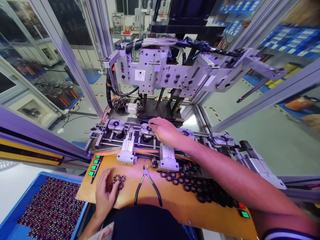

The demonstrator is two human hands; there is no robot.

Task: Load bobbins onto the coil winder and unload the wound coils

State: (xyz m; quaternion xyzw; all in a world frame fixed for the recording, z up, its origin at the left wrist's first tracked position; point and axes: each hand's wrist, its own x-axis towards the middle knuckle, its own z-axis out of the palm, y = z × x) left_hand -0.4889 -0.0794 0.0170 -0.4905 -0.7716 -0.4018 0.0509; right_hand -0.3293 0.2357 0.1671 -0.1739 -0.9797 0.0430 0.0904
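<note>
My right hand (163, 130) reaches across the machine to the second clamp fixture (145, 129) from the left. Its fingers are bent together over the fixture's top, and whatever lies between the fingertips is hidden. On the orange work panel (175, 213), my left hand (105, 190) rests palm down beside a small cluster of dark, copper-flecked ring parts (120, 180). The left thumb touches the cluster, while the other fingers stretch forward, apart from the thumb. Between the hands lie wire cutters (147, 181) with black-and-yellow handles, jaws pointing at the machine.
Many black rings (197, 185) lie on the panel under my right forearm. A blue tray (42, 178) full of similar ring parts stands at lower left. Green buttons (93, 166) line the panel's left edge. Above the fixtures hangs a metal crosspiece (172, 75) with cables, between aluminium posts.
</note>
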